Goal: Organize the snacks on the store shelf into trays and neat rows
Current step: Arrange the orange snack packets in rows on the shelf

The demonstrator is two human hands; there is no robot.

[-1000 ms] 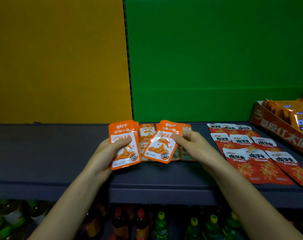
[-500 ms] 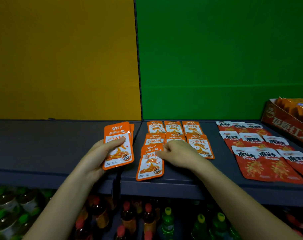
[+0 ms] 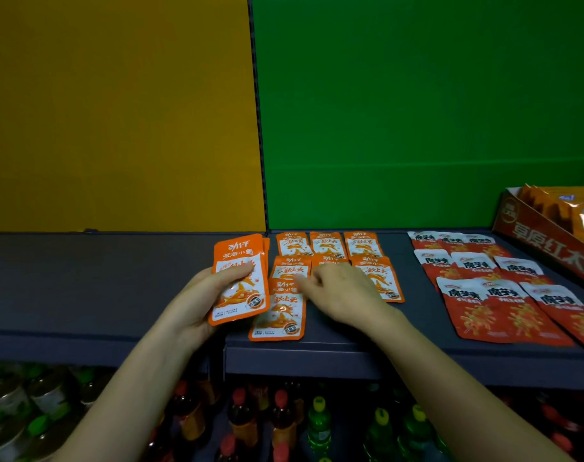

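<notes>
My left hand [image 3: 190,305] grips a small stack of orange fish-snack packets [image 3: 239,278], held upright just above the dark shelf [image 3: 84,278]. Beside it, several matching orange packets [image 3: 364,245] lie flat in three columns. The front packet of the left column [image 3: 279,320] lies near the shelf edge, overlapping the one behind it. My right hand [image 3: 340,295] rests on these rows, its fingertips touching the top of that front packet and its palm hiding most of the middle column.
Red snack packets [image 3: 494,305] lie in overlapping rows to the right. A red-brown cardboard display tray [image 3: 544,235] with orange packs stands at the far right. Bottled drinks [image 3: 317,425] fill the shelf below. Yellow and green panels back the shelf.
My right hand carried one orange packet down and laid it at the front of the left column, then stayed on it. The left hand kept its stack, nearly still.
</notes>
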